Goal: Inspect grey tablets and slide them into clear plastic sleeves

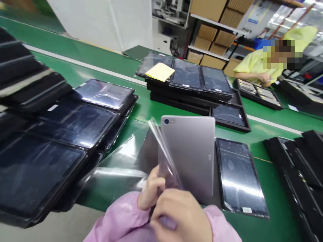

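I hold a grey tablet (pixel 191 151) upright in front of me, its back and camera lens facing me. A clear plastic film (pixel 161 148) is peeling away from its left edge. My left hand (pixel 151 188) grips the lower left of the tablet and the film. Just below it, my right hand (pixel 181 215) pinches the film at the tablet's bottom edge. Both sleeves are pink. More loose clear film (pixel 118 164) lies on the green belt (pixel 141 111) to the left.
Black trays of tablets (pixel 63 134) are stacked at the left, another stack (pixel 189 80) with a yellow note (pixel 160 71) lies ahead, and one tablet in a tray (pixel 238 174) lies to my right. A person in yellow (pixel 259 64) works at the far right. Cardboard boxes (pixel 214 33) fill shelves behind.
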`<state>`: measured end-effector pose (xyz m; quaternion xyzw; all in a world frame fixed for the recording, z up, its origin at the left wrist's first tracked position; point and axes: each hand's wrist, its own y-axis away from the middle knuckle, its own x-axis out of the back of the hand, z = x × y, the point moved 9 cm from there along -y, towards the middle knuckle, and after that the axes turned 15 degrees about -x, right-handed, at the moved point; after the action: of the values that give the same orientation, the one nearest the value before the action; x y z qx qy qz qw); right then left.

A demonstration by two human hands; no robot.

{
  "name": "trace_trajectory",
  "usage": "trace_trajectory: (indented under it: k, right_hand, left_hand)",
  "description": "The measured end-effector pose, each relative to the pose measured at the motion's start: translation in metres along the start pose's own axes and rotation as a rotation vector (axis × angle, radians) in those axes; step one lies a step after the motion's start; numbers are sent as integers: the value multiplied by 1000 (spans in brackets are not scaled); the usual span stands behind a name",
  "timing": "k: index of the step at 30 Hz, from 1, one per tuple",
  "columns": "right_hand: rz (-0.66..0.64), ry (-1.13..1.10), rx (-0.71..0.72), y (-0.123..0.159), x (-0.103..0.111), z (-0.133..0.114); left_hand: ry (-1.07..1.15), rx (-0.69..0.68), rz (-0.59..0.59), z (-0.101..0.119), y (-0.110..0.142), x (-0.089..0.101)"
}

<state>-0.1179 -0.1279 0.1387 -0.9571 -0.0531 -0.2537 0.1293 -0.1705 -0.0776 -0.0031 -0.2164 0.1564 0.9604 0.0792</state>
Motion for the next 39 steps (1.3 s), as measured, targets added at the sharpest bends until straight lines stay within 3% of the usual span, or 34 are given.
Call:
trace_trajectory:
  k: [5,7,9,13,17,21,25,28,32,34,37,39]
  right_hand:
    - [441,-115,-472,6,113,59]
    - [591,-152,-599,21,140,85]
    - [646,-174,-670,31,149,105]
    - [658,-189,-691,34,141,123]
    - [735,-147,-635,31,137,126]
    - [896,70,-472,33,142,111]
    - [960,358,-191,35,131,75]
    - [802,489,16,30,109,41]
    - [283,339,208,29,59,20]
    - [171,177,239,40,42,28]
    - [168,-58,229,61,25,62]
    - [169,-50,195,73,12,87]
  left_hand:
    - [142,117,96,2,2,-7]
    - [142,121,118,3,2,-7]
    - [126,117,111,3,2,-8]
    - [89,80,103,6,2,-7]
    - [21,27,54,9,2,-10]
    - [-10,-31,-46,11,2,-17]
    - [-11,-63,-77,9,2,-16]
    - [-20,-52,-67,5,2,-13]
    - [8,-35,-118,2,5,-15]
    - [2,-38,-125,-1,5,-14]
    - [-40,-70,-115,-3,6,-10]
    - [-66,-94,-110,-2,6,-9]
